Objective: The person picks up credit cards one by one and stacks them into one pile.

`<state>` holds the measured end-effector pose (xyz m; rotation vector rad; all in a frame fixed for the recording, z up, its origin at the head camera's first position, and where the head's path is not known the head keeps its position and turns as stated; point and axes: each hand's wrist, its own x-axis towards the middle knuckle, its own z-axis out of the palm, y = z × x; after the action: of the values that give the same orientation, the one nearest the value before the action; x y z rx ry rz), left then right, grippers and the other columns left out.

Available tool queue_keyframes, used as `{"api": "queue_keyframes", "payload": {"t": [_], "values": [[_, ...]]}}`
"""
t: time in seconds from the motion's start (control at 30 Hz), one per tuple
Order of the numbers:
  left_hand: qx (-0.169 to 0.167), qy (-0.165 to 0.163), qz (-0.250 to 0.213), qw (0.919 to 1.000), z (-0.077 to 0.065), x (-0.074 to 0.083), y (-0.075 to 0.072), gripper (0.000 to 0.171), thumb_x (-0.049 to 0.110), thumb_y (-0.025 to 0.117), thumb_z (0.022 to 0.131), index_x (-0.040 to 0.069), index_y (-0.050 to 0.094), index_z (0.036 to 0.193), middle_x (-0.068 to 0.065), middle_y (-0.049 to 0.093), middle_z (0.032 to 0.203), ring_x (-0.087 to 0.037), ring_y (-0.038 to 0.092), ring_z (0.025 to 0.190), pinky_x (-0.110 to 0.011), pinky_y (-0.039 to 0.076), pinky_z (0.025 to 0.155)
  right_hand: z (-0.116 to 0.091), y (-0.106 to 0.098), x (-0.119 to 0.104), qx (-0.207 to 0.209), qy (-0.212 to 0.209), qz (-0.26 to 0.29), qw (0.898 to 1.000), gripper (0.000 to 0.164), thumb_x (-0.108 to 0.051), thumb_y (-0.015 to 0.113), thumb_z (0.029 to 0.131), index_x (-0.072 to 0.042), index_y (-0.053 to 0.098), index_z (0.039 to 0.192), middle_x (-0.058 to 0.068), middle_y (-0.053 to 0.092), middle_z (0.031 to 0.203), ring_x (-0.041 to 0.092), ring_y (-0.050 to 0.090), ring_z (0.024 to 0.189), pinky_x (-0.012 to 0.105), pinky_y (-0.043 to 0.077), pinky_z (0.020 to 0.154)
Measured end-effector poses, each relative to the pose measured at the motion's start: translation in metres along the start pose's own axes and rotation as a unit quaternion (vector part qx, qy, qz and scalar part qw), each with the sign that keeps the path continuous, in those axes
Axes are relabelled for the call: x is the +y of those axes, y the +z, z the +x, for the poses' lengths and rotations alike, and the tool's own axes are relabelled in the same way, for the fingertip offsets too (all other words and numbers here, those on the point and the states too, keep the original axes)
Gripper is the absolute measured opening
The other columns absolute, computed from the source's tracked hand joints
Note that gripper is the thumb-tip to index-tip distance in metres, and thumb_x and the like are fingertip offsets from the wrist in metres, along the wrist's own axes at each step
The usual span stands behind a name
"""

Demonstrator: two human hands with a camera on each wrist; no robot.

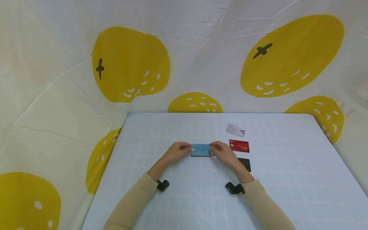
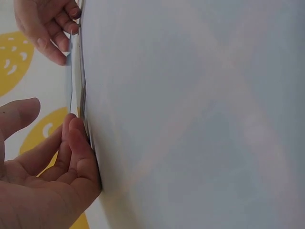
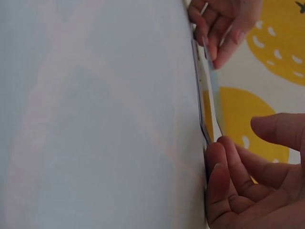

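A light blue card (image 1: 200, 149) with a chip lies crosswise between my two hands. At its left end, the fingertips of my left hand (image 1: 179, 150) hold the short edge. My right hand (image 1: 223, 152) holds the opposite short edge with its fingertips. Seen edge-on in the right wrist view, the blue card (image 3: 214, 90) stands slightly above a dark-edged layer (image 3: 196, 81) close to the tabletop, a narrow gap between them. A yellowish strip shows under the blue card's near edge in the head view. Both thumbs stand apart from the curled fingers in the wrist views.
To the right, a silvery card (image 1: 235, 130), a red VIP card (image 1: 239, 146) and a black card (image 1: 245, 164) lie in a column. My right hand and wrist partly cover the black one. A pale checked cloth (image 1: 287, 179) covers the table; a fruit-print curtain (image 1: 201, 48) hangs behind.
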<state>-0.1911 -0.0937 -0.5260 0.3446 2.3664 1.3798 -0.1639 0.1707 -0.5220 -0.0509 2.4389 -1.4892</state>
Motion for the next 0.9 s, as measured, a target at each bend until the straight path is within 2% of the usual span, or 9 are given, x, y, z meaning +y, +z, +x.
{"api": "queue_keyframes", "payload": {"t": [0.37,0.7,0.9], "values": [[-0.003,-0.005,0.017,0.9998,0.0007,0.0054,0.0008,0.037,0.026,0.065,0.098,0.001,0.067,0.126,-0.006,0.070,0.116,-0.021,0.064,0.109,-0.040,0.049,0.096,0.0003,0.0003,-0.0018,0.001,0.003,-0.012,1.000,0.033,-0.025,0.061,0.101,-0.008,0.063,0.128,0.004,0.067,0.106,0.023,0.060,0.092,0.036,0.051,0.083],[-0.003,-0.022,0.050,0.9985,0.0028,0.0079,0.0021,0.037,0.029,0.066,0.097,0.003,0.069,0.124,-0.007,0.069,0.118,-0.022,0.062,0.111,-0.041,0.048,0.097,0.0033,0.0034,0.0022,0.003,0.015,-0.023,1.000,0.033,-0.026,0.062,0.100,-0.009,0.064,0.128,0.004,0.067,0.107,0.023,0.060,0.092,0.037,0.052,0.083],[-0.006,-0.022,0.046,0.9987,0.0030,0.0097,0.0026,0.037,0.028,0.066,0.097,0.002,0.069,0.124,-0.008,0.069,0.117,-0.022,0.062,0.110,-0.041,0.048,0.097,0.0036,0.0038,0.0035,0.010,0.016,-0.033,0.999,0.033,-0.026,0.063,0.099,-0.009,0.064,0.127,0.004,0.068,0.106,0.023,0.060,0.091,0.037,0.053,0.082]]}}
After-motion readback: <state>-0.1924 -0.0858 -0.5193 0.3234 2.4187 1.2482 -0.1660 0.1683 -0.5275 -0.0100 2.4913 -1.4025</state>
